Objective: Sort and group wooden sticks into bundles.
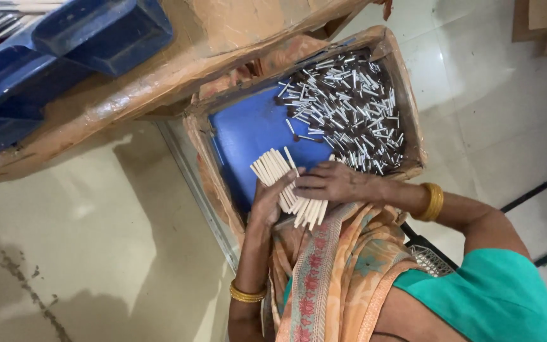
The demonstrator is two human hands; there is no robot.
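Note:
My left hand (268, 201) grips a fanned bundle of thin white sticks (275, 166) from below, over the near edge of a worn cardboard box (199, 142) with a blue floor. My right hand (333, 183) lies across the top of the same bundle, fingers pressed together on the sticks. The bundle's lower ends (310, 214) stick out under my right hand. Both wrists wear gold bangles. A heap of several short white sticks (349, 111) on dark material fills the far right half of the box.
Blue plastic crates (64, 44) sit on a cardboard-wrapped surface at the top left. An orange patterned cloth (330, 278) drapes over my lap. A black metal frame (539, 190) stands at the right, and cardboard pieces (546, 25) lie on the pale tiled floor.

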